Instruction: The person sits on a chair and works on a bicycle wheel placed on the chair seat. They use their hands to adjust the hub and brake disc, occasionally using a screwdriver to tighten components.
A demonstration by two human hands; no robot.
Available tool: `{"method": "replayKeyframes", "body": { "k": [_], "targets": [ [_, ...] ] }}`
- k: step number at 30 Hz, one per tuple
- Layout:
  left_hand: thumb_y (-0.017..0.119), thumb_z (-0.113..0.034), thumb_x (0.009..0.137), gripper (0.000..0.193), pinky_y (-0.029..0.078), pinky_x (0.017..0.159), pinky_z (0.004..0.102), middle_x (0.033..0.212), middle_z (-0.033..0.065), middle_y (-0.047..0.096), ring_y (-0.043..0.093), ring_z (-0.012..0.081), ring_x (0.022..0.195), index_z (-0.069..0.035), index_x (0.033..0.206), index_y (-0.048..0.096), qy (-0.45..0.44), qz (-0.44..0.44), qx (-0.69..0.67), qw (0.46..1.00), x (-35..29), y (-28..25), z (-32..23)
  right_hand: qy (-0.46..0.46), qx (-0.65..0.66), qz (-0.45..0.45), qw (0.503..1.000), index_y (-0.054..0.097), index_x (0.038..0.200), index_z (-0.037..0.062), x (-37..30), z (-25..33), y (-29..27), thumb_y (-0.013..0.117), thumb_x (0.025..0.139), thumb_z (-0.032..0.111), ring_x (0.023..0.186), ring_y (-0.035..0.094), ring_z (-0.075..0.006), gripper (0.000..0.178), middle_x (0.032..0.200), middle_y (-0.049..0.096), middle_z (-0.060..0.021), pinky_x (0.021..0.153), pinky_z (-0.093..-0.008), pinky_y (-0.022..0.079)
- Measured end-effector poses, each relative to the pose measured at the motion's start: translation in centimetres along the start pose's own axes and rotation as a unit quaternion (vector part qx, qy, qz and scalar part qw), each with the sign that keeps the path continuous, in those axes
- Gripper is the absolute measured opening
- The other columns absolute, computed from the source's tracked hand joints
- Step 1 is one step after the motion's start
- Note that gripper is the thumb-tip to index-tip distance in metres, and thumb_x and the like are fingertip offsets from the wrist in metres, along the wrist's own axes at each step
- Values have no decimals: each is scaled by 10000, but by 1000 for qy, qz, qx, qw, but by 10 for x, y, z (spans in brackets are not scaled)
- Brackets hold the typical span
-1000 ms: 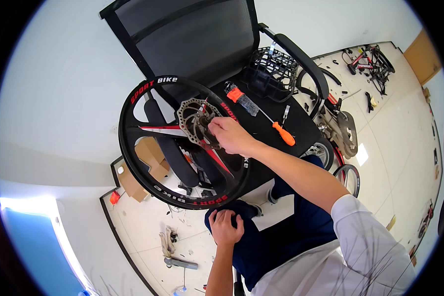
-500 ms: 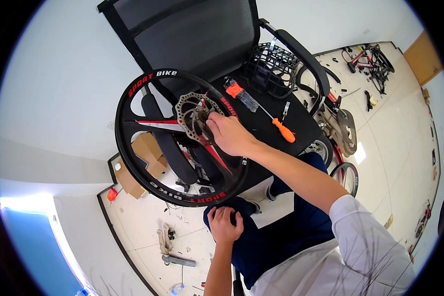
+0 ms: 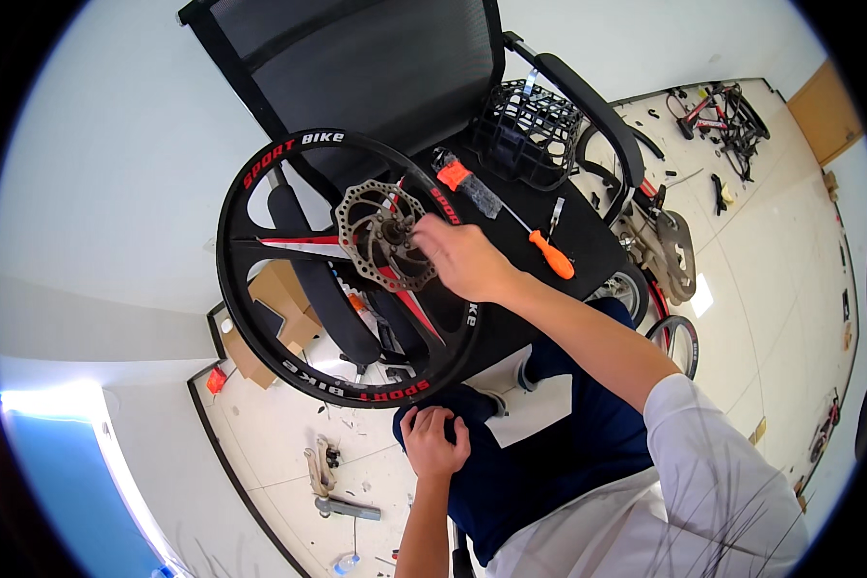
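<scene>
A black bicycle wheel (image 3: 229, 241) with thick spokes and red and white markings leans over the left armrest of a chair. On its hub sits a perforated disc brake rotor (image 3: 358, 246) around a dark axle (image 3: 393, 231). My right hand (image 3: 464, 262) is at the rotor's right edge, just beside the axle. Its fingers are curled together; whether something small is between them is hidden. Below the wheel, my left hand (image 3: 435, 443) lies with its fingers on my knee, holding nothing.
On the chair seat (image 3: 588, 241) lie an orange-handled screwdriver (image 3: 554, 258), a small metal tool (image 3: 556, 214), an orange-and-black wrapped item (image 3: 467, 183) and a black basket (image 3: 525, 140). Cardboard boxes (image 3: 294, 294) stand behind the wheel. Bicycle parts (image 3: 727, 125) are scattered over the tiled floor.
My right hand has drawn slightly right, away from the axle, uncovering more of the hub. The wheel has shifted a little left in view. My left hand stays on my knee.
</scene>
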State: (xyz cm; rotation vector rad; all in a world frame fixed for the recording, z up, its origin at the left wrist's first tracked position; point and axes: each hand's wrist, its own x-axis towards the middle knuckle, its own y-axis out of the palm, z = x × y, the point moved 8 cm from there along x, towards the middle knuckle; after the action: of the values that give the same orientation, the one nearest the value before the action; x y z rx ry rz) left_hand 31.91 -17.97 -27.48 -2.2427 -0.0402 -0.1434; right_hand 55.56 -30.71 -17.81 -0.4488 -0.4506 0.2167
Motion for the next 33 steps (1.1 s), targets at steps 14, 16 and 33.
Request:
{"method": "replayKeyframes", "body": {
  "k": [14, 16, 33],
  "targets": [
    [650, -163, 772, 117, 419, 974, 416, 828, 85, 693, 660, 249, 871, -48, 792, 648, 3, 2, -1, 1000, 2, -1, -2, 337, 199, 84, 916, 596, 931, -33, -6, -45, 26, 498, 1011, 210, 542, 533, -208, 274, 665, 568, -110, 553, -363, 424],
    [650, -162, 772, 116, 418, 974, 415, 828, 83, 692, 659, 249, 871, -47, 792, 647, 4, 3, -3, 1000, 1, -1, -1, 318, 155, 75, 932, 606, 957, -45, -5, -43, 25, 499, 1005, 201, 618, 595, -296, 273, 734, 623, -174, 626, -399, 458],
    [658, -160, 765, 119, 417, 981, 421, 851, 88, 700, 661, 249, 890, -49, 806, 651, 2, 6, -9, 1000, 1, 1, 0, 36, -49, 92, 994, 515, 1079, 23, 0, -20, 19, 517, 1004, 177, 706, 620, -454, 171, 718, 623, -257, 629, -530, 490]
  ]
}}
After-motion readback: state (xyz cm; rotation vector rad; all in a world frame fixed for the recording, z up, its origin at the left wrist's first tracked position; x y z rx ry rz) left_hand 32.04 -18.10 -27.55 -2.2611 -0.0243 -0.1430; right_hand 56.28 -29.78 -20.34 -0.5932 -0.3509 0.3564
